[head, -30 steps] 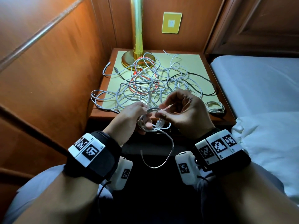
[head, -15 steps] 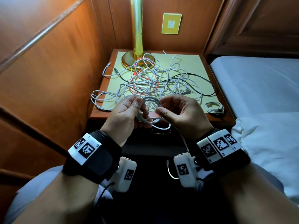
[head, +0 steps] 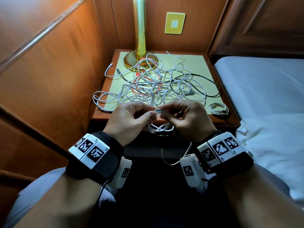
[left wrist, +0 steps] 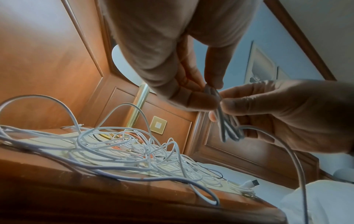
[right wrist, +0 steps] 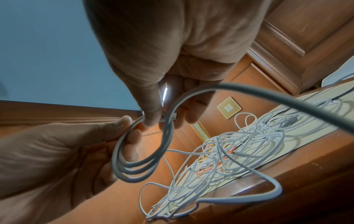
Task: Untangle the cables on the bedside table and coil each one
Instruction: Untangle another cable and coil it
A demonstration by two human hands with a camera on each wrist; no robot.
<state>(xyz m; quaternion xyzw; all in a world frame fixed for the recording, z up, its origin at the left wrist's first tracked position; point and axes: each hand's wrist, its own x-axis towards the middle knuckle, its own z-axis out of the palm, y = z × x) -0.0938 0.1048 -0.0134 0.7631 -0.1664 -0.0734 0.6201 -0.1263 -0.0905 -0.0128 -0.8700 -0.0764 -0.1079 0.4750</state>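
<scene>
Both hands hold one small coil of white cable (head: pixel 160 127) just in front of the bedside table's (head: pixel 102 116) near edge. My left hand (head: pixel 152 114) pinches the coil's top between thumb and fingers, and my right hand (head: pixel 166 116) pinches it from the other side. The coil's loose tail (head: pixel 174 162) hangs between my wrists. The right wrist view shows the coil (right wrist: pixel 138 160) as about three loops round the left hand's fingers (right wrist: pixel 132 136). A tangle of white, red and black cables (head: pixel 156 86) covers the tabletop. One finished white coil (head: pixel 218 109) lies at its front right corner.
A brass lamp base (head: pixel 139 60) stands at the table's back, with cable loops over it. Wood panelling closes in the left side and the back, with a yellow wall plate (head: pixel 174 23). The bed (head: pixel 263 83) and white bedding (head: pixel 271 145) lie to the right.
My hands have risen towards the table edge and turned the coil. The hanging tail has grown shorter and swung right, towards my right wrist.
</scene>
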